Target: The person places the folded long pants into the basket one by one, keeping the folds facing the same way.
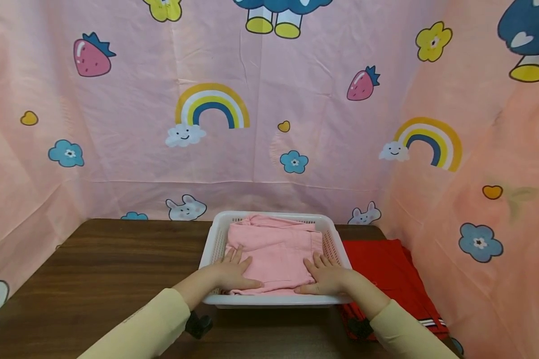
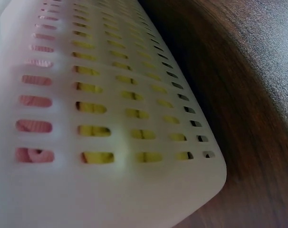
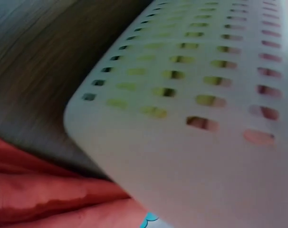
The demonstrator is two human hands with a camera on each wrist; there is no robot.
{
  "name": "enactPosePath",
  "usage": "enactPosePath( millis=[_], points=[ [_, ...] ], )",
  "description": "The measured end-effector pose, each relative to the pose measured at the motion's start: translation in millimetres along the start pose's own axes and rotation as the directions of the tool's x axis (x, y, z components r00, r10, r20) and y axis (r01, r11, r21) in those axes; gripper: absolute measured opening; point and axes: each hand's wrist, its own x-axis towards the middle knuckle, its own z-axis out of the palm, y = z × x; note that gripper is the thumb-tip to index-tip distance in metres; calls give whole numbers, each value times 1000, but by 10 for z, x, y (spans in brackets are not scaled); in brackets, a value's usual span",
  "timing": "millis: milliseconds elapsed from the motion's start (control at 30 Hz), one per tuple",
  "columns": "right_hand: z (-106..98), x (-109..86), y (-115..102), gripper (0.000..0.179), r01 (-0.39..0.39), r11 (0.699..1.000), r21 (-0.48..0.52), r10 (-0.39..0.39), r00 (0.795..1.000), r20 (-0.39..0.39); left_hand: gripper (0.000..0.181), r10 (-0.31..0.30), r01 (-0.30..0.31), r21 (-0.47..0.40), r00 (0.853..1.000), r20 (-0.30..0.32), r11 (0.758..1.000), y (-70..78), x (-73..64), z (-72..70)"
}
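Observation:
Folded pink clothing point(image 1: 276, 249), with what looks like a gathered waistband at its right, lies inside a white plastic basket point(image 1: 278, 299). My left hand point(image 1: 230, 271) rests on the near left part of the cloth, fingers straight and spread. On the near right part lies my right hand point(image 1: 328, 275), also flat with spread fingers. In the left wrist view, pink cloth point(image 2: 35, 100) shows through the upper slots of the basket, and yellow cloth point(image 2: 91, 108) shows through the slots below it. Neither hand appears in the wrist views.
Red folded clothing point(image 1: 382, 269) with a white-striped edge lies right of the basket, partly under my right forearm. The basket stands on a dark wooden table point(image 1: 130, 264). Pink printed fabric point(image 1: 260, 149) hangs behind the table and along its sides.

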Motion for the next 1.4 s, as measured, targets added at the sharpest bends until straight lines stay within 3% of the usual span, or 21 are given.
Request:
enactPosePath(
  millis=[167, 333, 467, 600, 767, 1033, 1233, 1400],
  points=[
    [-78, 0, 27, 97, 4, 995, 95, -8, 999, 43, 101, 21, -19, -27, 999, 41, 999, 115, -142, -195],
    [-270, -23, 56, 96, 69, 972, 223, -79, 996, 37, 94, 63, -62, -22, 997, 36, 998, 151, -166, -376],
    [-467, 0, 42, 85, 96, 976, 196, -95, 995, -14, 92, 59, -59, -11, 998, 10, 998, 173, -120, -522],
    [-626, 87, -2, 73, 84, 986, 141, -81, 996, -30, 91, 44, -44, 58, 999, 3, 997, 191, -22, -609],
    [-763, 226, -42, 71, 84, 979, 186, -80, 996, -25, 91, 23, -25, 102, 1000, 16, 994, 226, 110, -683],
    [-768, 473, -30, 68, 42, 951, 307, -52, 998, 23, 92, -81, 76, 55, 992, 94, 996, 244, 205, -730],
    [-672, 630, -51, 67, -28, 976, 214, 6, 995, 102, 94, -146, 139, 62, 982, 124, 988, 246, 274, -686],
    [-608, 745, -64, 67, -73, 989, 132, 62, 995, 82, 95, -179, 177, 27, 973, 147, 984, 243, 289, -682]
  ],
)
